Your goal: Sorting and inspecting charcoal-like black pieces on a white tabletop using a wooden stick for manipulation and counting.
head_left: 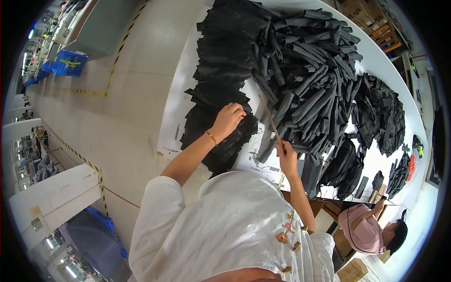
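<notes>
Right hand [286, 154] clamped on stick [269, 116], long axis toward worktop [171, 124] far edge; left hand [228, 120] over left-edge black strips [221, 66], grip unclear.

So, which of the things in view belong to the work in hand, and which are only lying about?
Seem to belong:
thin stick, held in the right hand
overlapping black strips, beneath the left hand
probably the loose black pile beside them

Seem only lying about:
blue crate, upper left
cardboard box, lower right
</notes>
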Action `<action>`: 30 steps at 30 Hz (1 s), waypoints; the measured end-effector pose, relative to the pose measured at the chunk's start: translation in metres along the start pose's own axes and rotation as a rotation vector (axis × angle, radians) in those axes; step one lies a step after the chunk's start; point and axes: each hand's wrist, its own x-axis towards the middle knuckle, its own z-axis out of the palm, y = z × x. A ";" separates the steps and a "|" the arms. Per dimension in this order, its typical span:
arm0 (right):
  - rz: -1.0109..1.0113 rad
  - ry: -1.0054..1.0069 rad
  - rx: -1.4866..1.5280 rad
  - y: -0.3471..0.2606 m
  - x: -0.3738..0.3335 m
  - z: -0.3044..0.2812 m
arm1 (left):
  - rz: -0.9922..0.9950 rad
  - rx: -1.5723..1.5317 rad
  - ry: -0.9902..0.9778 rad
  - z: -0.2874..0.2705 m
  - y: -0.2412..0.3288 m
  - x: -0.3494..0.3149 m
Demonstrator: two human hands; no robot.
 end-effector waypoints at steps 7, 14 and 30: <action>-0.019 0.027 0.030 -0.003 -0.013 -0.014 | 0.059 0.016 -0.041 -0.048 0.011 0.011; -0.057 -0.125 0.029 -0.032 -0.032 -0.057 | -0.239 -0.478 -0.116 -0.068 0.018 0.026; -0.115 -0.217 -0.228 -0.079 -0.042 -0.103 | -0.049 -0.485 -0.223 -0.075 0.030 0.044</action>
